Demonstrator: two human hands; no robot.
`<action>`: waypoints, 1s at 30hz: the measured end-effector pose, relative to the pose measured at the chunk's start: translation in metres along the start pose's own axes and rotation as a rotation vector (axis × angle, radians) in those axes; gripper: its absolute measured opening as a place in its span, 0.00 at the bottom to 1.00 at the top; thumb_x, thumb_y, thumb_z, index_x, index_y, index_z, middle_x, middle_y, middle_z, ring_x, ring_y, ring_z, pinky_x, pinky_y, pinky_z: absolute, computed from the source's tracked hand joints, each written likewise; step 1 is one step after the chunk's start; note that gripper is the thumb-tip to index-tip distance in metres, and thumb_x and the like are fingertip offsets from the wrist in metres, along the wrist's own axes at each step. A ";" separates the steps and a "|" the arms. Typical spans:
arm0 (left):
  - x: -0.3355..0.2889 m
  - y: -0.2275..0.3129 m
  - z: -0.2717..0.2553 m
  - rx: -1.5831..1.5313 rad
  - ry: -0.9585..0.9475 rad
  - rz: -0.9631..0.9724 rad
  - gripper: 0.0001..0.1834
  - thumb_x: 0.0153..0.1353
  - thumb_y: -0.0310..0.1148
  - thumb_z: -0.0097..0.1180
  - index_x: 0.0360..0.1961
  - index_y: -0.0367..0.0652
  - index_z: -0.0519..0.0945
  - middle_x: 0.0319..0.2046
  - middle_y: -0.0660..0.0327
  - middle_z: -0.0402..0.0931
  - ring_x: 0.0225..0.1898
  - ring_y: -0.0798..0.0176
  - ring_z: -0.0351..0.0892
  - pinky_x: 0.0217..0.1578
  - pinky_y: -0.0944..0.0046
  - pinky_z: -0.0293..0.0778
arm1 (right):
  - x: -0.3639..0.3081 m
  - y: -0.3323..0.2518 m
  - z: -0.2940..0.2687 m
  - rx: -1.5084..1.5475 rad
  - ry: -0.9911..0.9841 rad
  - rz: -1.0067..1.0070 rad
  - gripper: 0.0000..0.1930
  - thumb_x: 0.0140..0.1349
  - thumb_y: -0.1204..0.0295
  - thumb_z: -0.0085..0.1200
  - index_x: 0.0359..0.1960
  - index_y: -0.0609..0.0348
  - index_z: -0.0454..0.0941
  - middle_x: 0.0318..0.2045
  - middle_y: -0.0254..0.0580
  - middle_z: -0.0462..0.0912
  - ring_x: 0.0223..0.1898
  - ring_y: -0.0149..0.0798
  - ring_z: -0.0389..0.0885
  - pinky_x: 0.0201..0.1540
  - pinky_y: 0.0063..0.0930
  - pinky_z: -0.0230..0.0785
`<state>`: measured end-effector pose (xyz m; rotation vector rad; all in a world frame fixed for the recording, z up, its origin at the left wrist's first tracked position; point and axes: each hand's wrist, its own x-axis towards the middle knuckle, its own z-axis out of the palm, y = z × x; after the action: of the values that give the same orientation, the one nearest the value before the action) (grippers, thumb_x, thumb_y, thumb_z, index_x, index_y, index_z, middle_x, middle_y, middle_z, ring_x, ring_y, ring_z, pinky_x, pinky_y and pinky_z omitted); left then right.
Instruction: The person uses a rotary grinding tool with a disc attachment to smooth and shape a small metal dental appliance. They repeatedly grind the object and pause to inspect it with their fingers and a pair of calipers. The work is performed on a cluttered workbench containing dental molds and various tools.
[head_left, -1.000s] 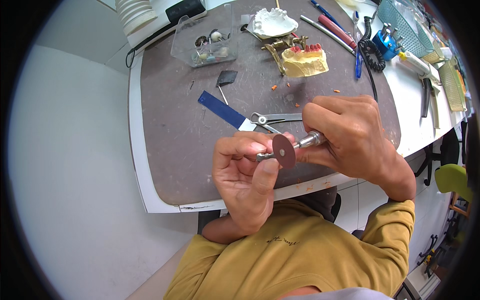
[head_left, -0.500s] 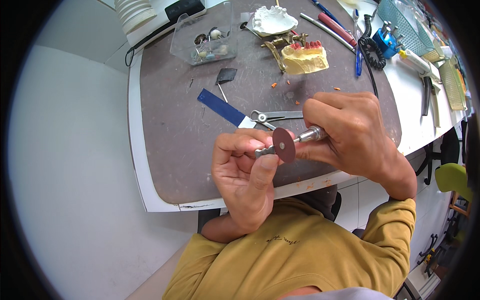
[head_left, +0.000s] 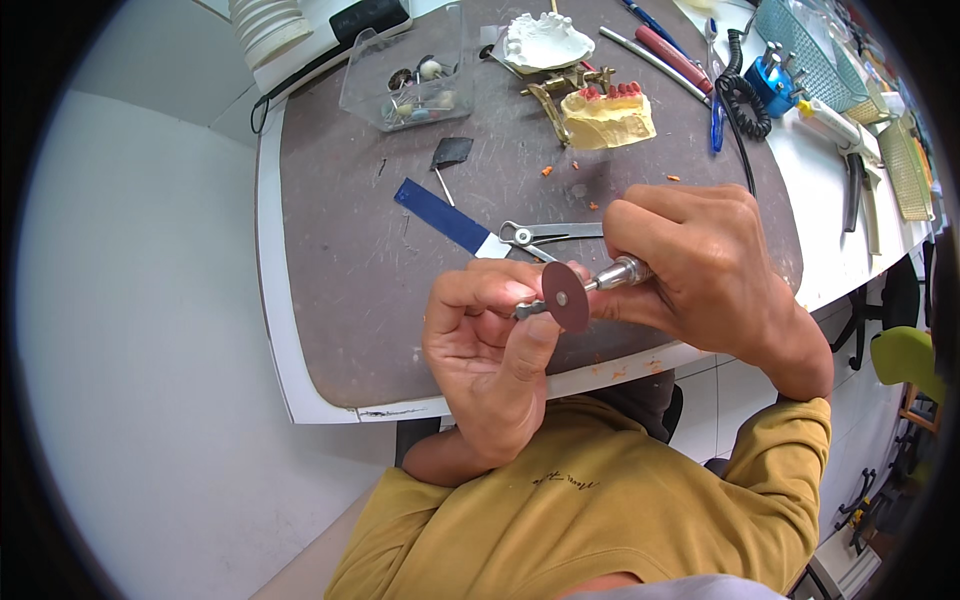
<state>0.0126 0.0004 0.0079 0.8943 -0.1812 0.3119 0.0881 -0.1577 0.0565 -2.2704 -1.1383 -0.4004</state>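
Between the thumb and fingers of my left hand (head_left: 490, 345) is a small grey metal dental piece (head_left: 527, 310), mostly covered by the fingertips. My right hand (head_left: 695, 265) is closed around a silver rotary handpiece (head_left: 622, 272). A thin reddish-brown cutting disc (head_left: 566, 315) is mounted on its tip. The disc stands nearly upright right beside the grey piece and seems to touch it. Just beyond my hands lie metal calipers (head_left: 560, 231) and a strip of blue articulating paper (head_left: 440, 214).
Farther back stand a yellow dental model (head_left: 610, 122) with red teeth and a white plaster cast (head_left: 548, 43). A clear box (head_left: 420, 112) of polishing bits sits at the back left. A coiled black cord (head_left: 745, 108), pens and a blue metal holder (head_left: 775, 85) lie at the right.
The grey piece has turned slightly in my left fingers, and less of it shows. The disc and handpiece have shifted a little left and down.
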 end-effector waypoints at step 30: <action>-0.001 0.000 -0.002 0.063 -0.026 0.014 0.12 0.61 0.28 0.57 0.44 0.43 0.69 0.40 0.59 0.71 0.49 0.59 0.75 0.55 0.58 0.68 | -0.001 0.001 -0.001 0.002 -0.028 0.017 0.25 0.37 0.55 0.70 0.18 0.58 0.67 0.14 0.37 0.67 0.15 0.41 0.68 0.18 0.32 0.59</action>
<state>0.0118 0.0022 0.0062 0.9605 -0.2023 0.3205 0.0885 -0.1594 0.0569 -2.2889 -1.1322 -0.3624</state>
